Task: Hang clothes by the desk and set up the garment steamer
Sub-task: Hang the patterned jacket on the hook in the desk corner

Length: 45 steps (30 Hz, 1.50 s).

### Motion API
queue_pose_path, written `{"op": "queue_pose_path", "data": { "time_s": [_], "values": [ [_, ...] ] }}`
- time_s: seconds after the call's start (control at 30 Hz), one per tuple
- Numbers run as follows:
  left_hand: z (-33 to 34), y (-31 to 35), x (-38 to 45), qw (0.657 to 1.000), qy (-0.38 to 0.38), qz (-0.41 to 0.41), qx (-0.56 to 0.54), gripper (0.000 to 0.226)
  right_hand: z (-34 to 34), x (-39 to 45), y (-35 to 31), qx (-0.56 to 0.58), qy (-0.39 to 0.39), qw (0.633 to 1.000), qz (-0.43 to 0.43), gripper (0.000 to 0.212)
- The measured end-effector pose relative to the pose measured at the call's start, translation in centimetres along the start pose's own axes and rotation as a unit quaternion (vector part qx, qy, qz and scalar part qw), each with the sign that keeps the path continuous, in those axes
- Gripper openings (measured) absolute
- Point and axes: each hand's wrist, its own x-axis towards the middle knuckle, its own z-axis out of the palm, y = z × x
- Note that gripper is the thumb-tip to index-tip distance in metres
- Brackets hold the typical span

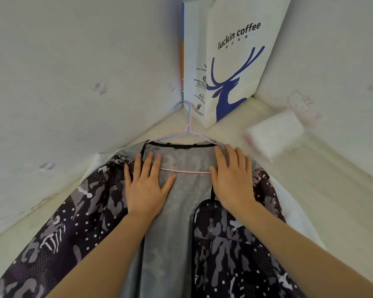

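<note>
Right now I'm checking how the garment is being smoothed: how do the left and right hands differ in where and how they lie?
The left hand lies on the grey mesh lining, fingers spread; the right hand lies with fingers closer together. The left hand's fingertips end near the pink hanger bar; the right hand crosses the bar and reaches nearer the collar. Both lie flat and open on the camouflage jacket.

Paper bag (228, 61) filling the corner, hanger hook (187, 114) just left of the bag's base, white packet (274, 134) right of the bag, bare ledge (235, 132) between bag and packet
</note>
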Motion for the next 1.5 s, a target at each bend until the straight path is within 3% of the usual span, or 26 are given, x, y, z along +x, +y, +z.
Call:
{"op": "queue_pose_path", "data": {
  "time_s": [0.17,0.57,0.83,1.03,1.3,1.5],
  "values": [
    [0.2,-0.1,-0.3,1.0,0.009,-0.001,0.0,0.073,0.9,-3.5,0.6,-0.044,-0.055,0.998,0.003,0.059],
    [-0.3,0.5,0.0,0.999,-0.037,-0.024,-0.031,0.066,1.0,-3.3,0.4,-0.028,-0.077,0.997,0.006,0.06],
    [-2.8,1.6,-7.1,0.993,-0.082,0.005,-0.087,0.06,-2.3,-10.1,-1.4,0.015,-0.104,0.994,0.034,0.066],
    [-4.5,0.2,-14.3,0.993,-0.08,0.074,-0.047,0.057,-4.9,-18.5,-4.2,0.032,-0.117,0.99,0.076,0.068],
    [-8.4,-2.2,-24.8,0.975,-0.088,0.152,-0.135,0.05,-8.3,-30.8,-8.4,0.053,-0.106,0.986,0.114,0.065],
    [-10.1,-3.0,-32.3,0.949,-0.078,0.256,-0.165,0.043,-10.6,-40.3,-10.8,0.043,-0.088,0.983,0.152,0.065]
  ]
}}
